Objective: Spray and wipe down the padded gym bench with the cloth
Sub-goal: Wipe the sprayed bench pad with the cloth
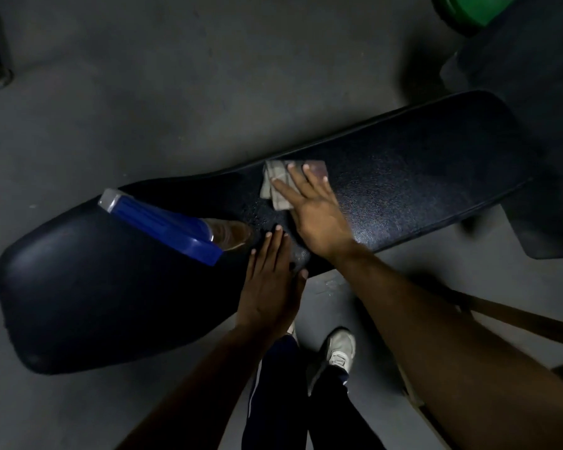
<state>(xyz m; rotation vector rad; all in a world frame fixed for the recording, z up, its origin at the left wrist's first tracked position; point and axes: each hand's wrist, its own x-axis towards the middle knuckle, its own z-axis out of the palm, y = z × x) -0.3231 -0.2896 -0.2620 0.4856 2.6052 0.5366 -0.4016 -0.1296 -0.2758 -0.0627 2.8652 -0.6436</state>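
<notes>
A long black padded gym bench (420,177) runs diagonally from lower left to upper right. My right hand (312,209) lies flat with fingers spread, pressing a pale grey-brown cloth (275,180) onto the pad's middle near its far edge. My left hand (272,280) rests flat and open on the pad just below the right hand, holding nothing. A spray bottle (163,222) with a blue label and a clear body stands on the bench to the left of my left hand. Droplets speckle the pad between the hands.
Grey concrete floor (143,108) surrounds the bench. A green object (465,11) sits at the top right beside dark equipment. My legs and a white shoe (337,352) are below the bench's near edge. A wooden bar (517,316) lies at the right.
</notes>
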